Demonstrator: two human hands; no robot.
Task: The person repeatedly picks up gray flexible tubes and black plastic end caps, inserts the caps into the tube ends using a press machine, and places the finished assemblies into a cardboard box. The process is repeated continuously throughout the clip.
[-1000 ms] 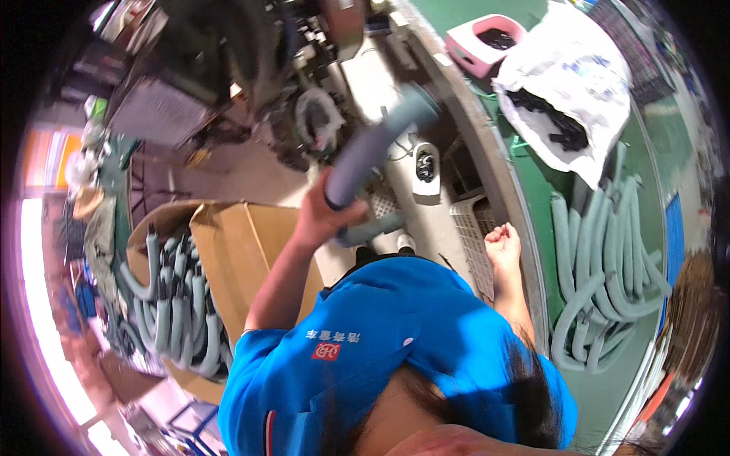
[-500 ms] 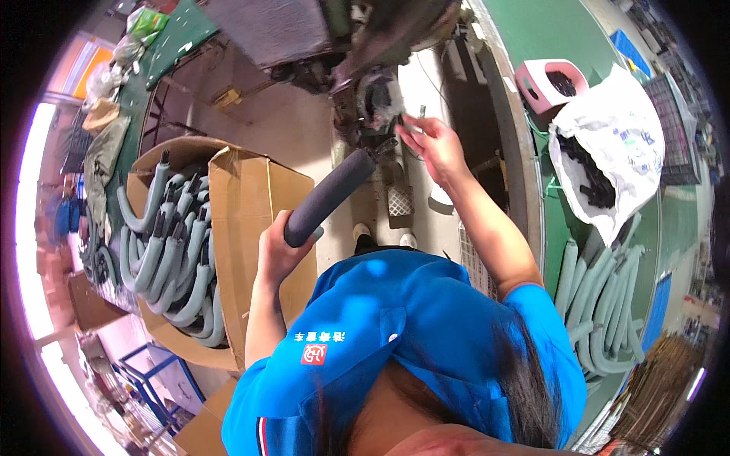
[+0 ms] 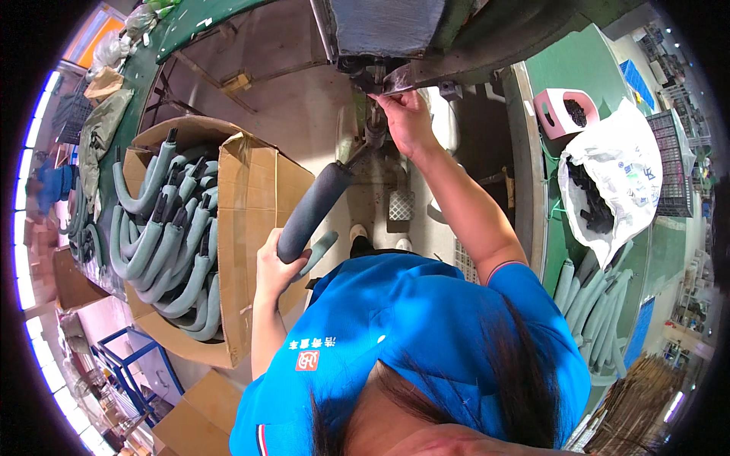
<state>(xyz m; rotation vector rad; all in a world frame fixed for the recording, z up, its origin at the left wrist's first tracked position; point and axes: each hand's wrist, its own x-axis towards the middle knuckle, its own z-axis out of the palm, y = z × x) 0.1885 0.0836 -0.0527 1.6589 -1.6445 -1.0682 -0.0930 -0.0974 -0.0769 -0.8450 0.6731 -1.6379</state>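
My left hand [image 3: 271, 267] is wrapped round a bent foam-covered tube [image 3: 315, 209]. Its thick dark length slants up toward the machine, and a paler grey-green end shows beside my fingers. At the tube's upper end a thin dark piece sticks out toward the machine's lower metal parts. My right hand [image 3: 409, 125] reaches up under the machine [image 3: 388, 30], fingers pinched together against a metal part there. Whatever sits between those fingertips is too hidden to make out.
On the left stands a cardboard box [image 3: 258, 178] full of grey-green foam tubes. A green table [image 3: 563, 64] on the right bears a pink container [image 3: 559, 114], a white sack [image 3: 639, 156] of black pieces and more foam tubes [image 3: 597, 304]. A foot pedal [image 3: 401, 205] lies below the machine.
My right hand has risen from beside the tube's upper end to the machine's metal part. My left hand and the tube have shifted slightly left and down. The view has tilted.
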